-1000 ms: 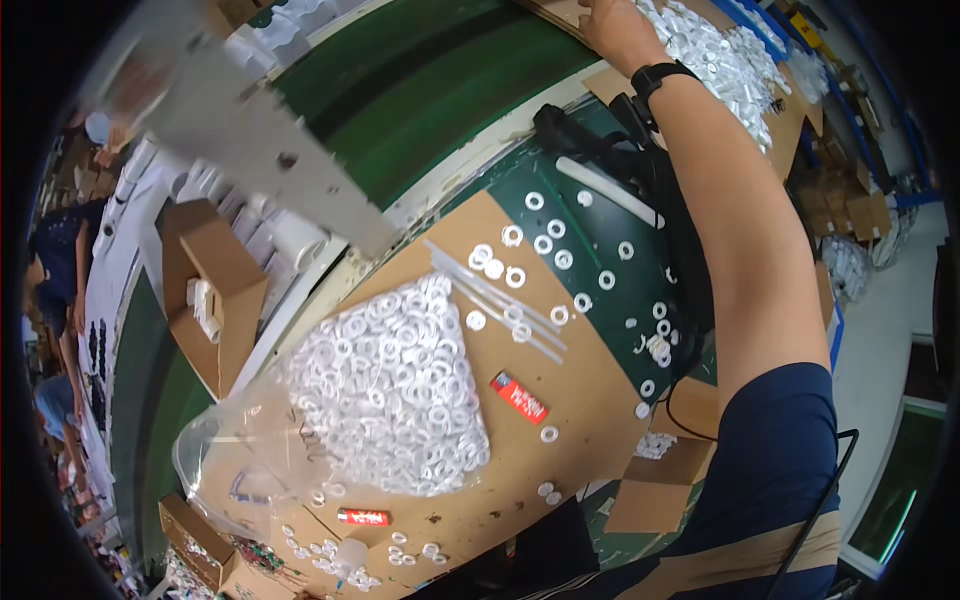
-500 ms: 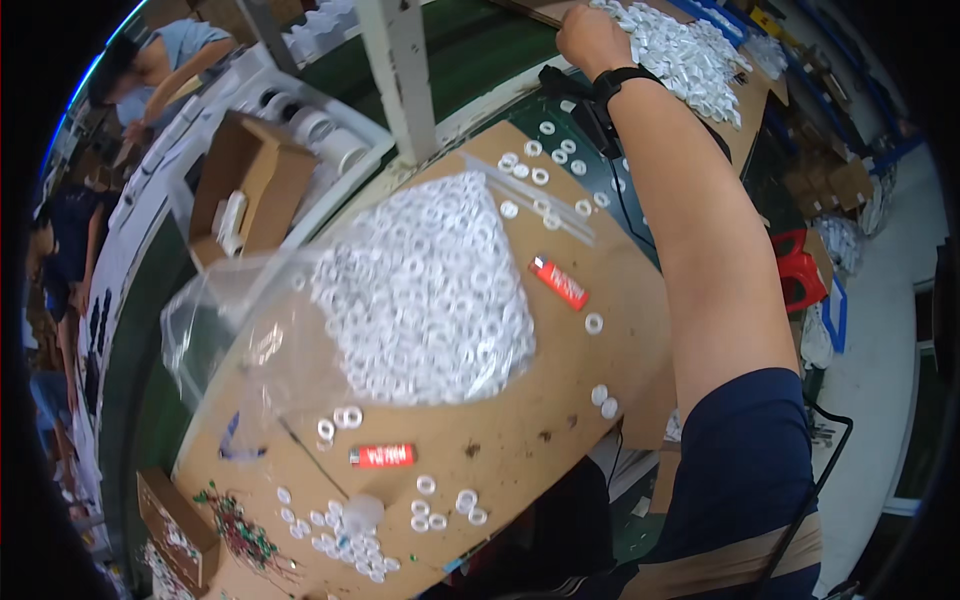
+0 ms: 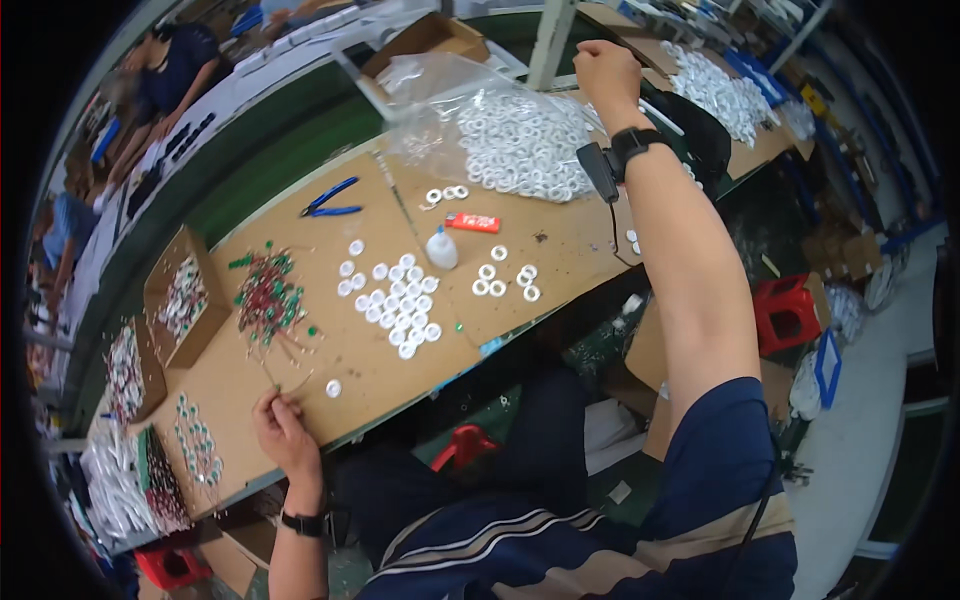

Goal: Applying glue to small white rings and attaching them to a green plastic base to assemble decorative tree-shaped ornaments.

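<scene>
My left hand rests at the table's near edge with its fingers curled; a thin wire shows by the fingertips, but what they hold is unclear. A single white disc lies just right of it. Beyond it is a tangled heap of red and green wired parts. My right hand is raised at the far right, closed, its contents hidden. Under and left of that wrist lies a clear plastic bag full of white rings. Loose white rings cluster mid-table beside a small white squeeze bottle.
Blue-handled cutters and a red lighter lie on the table. Small cardboard boxes of parts stand at left. A pile of white pieces is at far right. A metal post rises behind. People work across the way.
The view has swung left and down, bringing my left hand and the table's left side into sight. My right hand has moved off the pile of white pieces toward the bag.
</scene>
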Demonstrator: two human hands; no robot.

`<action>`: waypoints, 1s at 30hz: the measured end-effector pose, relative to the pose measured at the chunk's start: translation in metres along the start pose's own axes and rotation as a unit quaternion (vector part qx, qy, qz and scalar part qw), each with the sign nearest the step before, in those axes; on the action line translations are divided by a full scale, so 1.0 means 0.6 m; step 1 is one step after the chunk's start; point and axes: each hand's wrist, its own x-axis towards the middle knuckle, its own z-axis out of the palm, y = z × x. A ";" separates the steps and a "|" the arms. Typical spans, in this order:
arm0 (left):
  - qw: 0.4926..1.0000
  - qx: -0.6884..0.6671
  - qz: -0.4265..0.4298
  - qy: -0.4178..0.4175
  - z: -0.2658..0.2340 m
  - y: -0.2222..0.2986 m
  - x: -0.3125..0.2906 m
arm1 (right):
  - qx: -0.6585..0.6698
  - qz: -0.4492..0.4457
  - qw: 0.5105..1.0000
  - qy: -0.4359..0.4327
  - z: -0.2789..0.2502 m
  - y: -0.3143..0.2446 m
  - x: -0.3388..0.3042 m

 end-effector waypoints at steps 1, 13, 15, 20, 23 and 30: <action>1.000 -0.005 -0.009 0.005 -0.022 -0.002 -0.006 | 0.023 0.019 0.999 0.010 -0.003 -0.046 -0.027; 0.998 -0.038 -0.049 -0.016 -0.126 -0.001 -0.013 | 0.323 -0.102 0.928 -0.155 -0.145 -0.468 -0.345; 0.997 -0.044 -0.059 0.004 -0.139 -0.005 -0.009 | 0.388 -0.112 0.884 -0.236 -0.159 -0.519 -0.395; 0.988 -0.124 -0.090 0.001 -0.173 -0.012 -0.001 | 0.373 -0.167 0.828 -0.385 -0.161 -0.610 -0.568; 0.980 -0.169 -0.107 0.000 -0.193 -0.026 -0.001 | 0.364 -0.185 0.798 -0.443 -0.141 -0.645 -0.672; 0.977 -0.177 -0.117 -0.021 -0.223 -0.035 0.004 | 0.305 -0.187 0.824 -0.440 -0.131 -0.689 -0.755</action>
